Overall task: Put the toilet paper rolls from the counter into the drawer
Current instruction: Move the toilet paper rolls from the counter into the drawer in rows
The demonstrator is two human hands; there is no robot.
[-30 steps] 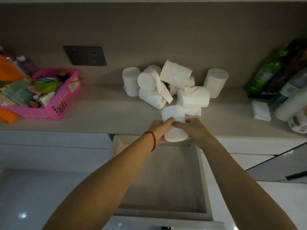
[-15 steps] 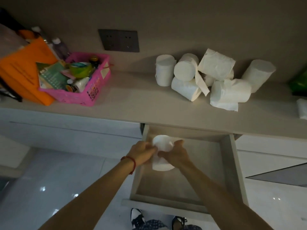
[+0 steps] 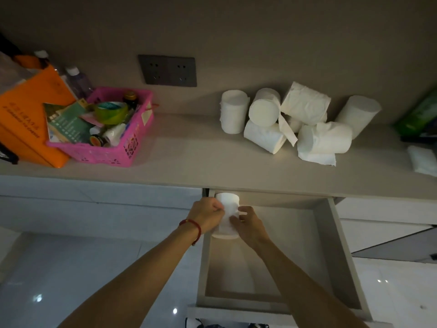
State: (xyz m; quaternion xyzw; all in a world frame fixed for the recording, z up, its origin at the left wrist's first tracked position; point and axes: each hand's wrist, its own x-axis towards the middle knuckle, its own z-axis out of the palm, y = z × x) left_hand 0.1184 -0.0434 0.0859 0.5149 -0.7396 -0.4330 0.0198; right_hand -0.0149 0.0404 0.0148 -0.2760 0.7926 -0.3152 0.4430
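Head view: both hands (image 3: 227, 217) clamped on toilet paper roll (image 3: 227, 210), inside drawer (image 3: 331, 252).

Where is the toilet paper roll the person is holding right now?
The toilet paper roll is between the left hand and right hand, standing upright at the back left corner of the open drawer, just under the counter edge.

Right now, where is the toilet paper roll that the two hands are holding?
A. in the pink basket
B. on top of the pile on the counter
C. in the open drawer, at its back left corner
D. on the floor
C: the left hand and right hand grip the roll upright inside the open drawer, at its back left corner under the counter edge.
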